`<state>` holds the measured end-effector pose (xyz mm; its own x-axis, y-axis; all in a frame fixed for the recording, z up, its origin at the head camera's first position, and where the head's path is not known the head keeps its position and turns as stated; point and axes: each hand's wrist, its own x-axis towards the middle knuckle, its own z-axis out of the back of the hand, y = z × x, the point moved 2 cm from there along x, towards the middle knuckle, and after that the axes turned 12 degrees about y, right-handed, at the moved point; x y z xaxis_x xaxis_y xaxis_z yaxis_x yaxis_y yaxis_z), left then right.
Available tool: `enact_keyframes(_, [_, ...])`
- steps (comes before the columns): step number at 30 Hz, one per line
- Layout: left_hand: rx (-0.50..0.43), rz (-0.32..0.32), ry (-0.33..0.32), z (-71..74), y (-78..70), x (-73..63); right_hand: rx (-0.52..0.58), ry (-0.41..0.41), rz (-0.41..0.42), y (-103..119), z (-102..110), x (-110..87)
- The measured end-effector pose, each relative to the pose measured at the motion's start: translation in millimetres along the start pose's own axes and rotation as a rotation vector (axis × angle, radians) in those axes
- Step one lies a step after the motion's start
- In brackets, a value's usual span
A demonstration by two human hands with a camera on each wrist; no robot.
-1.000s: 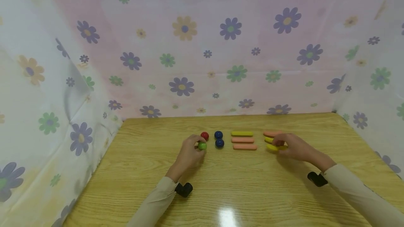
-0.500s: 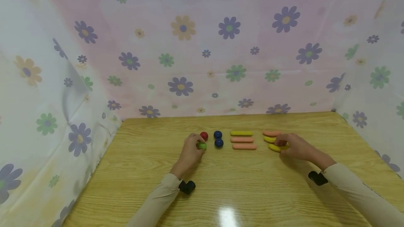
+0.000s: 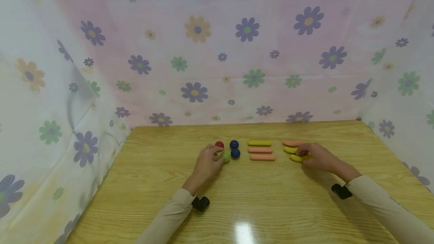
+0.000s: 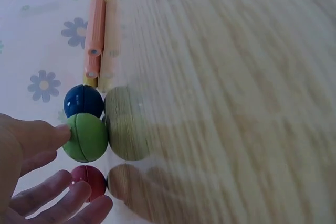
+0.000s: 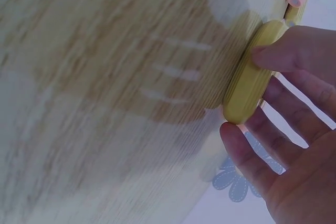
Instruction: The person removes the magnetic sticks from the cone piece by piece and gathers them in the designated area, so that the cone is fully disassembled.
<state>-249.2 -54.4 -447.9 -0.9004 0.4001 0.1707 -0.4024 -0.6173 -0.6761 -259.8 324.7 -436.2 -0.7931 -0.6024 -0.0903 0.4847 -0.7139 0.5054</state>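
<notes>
My left hand is over the table by the balls, fingers spread and relaxed. In the left wrist view its thumb tip touches or overlaps a green ball, and the other fingers reach across a red ball. The green ball stands in front of a blue ball; a second blue ball lies behind that one. At the right, my right hand holds a ribbed yellow curved stick by its thumb and fingers, low on the table. Another yellow curved stick and a peach curved one lie just beyond.
Between the hands lie a straight yellow stick and two straight peach sticks, stacked in parallel rows. The wooden table ends at a flowered cloth backdrop behind and at both sides.
The green ball has moved right, to beside the near blue ball, and my left fingers have loosened from it. My right hand has drawn the near yellow curved stick slightly right, level with the others.
</notes>
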Motion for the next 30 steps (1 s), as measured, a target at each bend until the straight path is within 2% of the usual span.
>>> enact_keyframes(5, [0.038,-0.004,0.044,-2.6,-4.2,1.8,-0.007,-0.001,-0.003,-1.0,-0.2,1.5])
enact_keyframes(10, [0.075,0.006,0.047,-7.5,-6.3,4.7,-0.016,0.002,0.006,-2.1,-0.4,1.3])
enact_keyframes(17, [0.084,0.028,0.035,-11.4,-5.7,4.2,-0.027,-0.004,-0.002,-3.5,-2.6,1.1])
enact_keyframes(19, [0.068,0.043,0.024,-10.3,-4.7,3.2,-0.021,-0.002,0.013,-2.9,-2.5,0.7])
enact_keyframes(25, [0.026,0.077,-0.003,-5.1,-1.7,2.9,-0.04,-0.013,-0.01,-0.7,-1.4,0.3])
enact_keyframes(30, [0.031,0.096,-0.026,-2.6,0.6,2.8,-0.061,-0.022,-0.001,0.9,-1.2,1.8])
